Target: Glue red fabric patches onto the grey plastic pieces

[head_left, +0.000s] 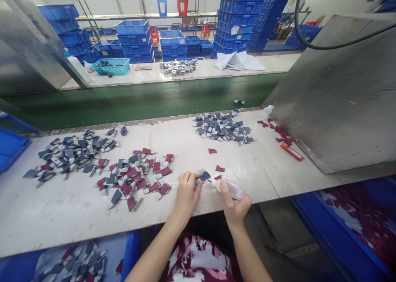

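As the left hand (187, 193) pinches a dark grey cut piece (203, 177), the right hand (235, 205) clenches a squeeze bottle (229, 189) lying lengthwise, nozzle (213, 182) pointing left, just beside the piece.

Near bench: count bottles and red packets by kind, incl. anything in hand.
Bottles: 2 (squeeze bottle in right hand; bottle by steel panel)
Packets: 1 (red packet)
Total: 3

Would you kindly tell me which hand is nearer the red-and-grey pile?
Left: the left hand sits just right of the pile; the right hand lies farther right, beyond it.
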Demonstrator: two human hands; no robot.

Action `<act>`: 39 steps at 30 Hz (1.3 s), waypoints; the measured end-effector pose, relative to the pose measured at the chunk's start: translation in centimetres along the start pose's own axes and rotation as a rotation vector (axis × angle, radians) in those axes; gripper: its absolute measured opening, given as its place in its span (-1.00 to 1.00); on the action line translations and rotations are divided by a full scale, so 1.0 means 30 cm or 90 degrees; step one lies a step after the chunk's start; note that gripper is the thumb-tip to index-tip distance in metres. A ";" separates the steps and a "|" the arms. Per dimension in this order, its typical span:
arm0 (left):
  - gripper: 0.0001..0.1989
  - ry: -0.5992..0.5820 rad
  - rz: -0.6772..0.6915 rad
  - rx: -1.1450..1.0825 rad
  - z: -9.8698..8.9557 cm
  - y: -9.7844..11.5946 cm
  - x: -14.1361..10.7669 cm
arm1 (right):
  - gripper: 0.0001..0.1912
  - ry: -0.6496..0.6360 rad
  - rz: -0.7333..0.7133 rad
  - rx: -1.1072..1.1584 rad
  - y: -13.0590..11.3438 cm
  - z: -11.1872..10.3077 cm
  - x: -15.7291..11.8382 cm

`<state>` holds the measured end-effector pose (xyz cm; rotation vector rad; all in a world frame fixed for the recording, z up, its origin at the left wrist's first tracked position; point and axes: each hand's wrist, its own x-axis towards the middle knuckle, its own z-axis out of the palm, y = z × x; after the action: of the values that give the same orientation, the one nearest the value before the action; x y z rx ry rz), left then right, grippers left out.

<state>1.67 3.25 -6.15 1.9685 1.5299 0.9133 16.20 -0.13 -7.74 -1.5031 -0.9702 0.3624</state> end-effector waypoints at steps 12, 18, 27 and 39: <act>-0.85 0.006 0.006 0.007 0.001 -0.001 -0.001 | -0.63 0.050 0.021 0.002 -0.009 0.009 0.000; -0.87 0.003 0.009 0.009 0.000 0.000 0.000 | -0.60 0.001 0.022 0.002 -0.013 0.017 0.010; -0.86 0.013 0.007 0.010 0.006 -0.003 0.000 | -0.63 -0.031 0.010 0.010 -0.010 0.021 0.015; -0.76 -0.027 0.054 0.137 -0.105 0.000 0.009 | -0.52 0.119 0.125 0.171 0.014 -0.065 0.151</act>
<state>-0.65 3.42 -4.01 2.2034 1.5868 0.7613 20.46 1.96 -6.33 -1.3618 -0.6018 0.4643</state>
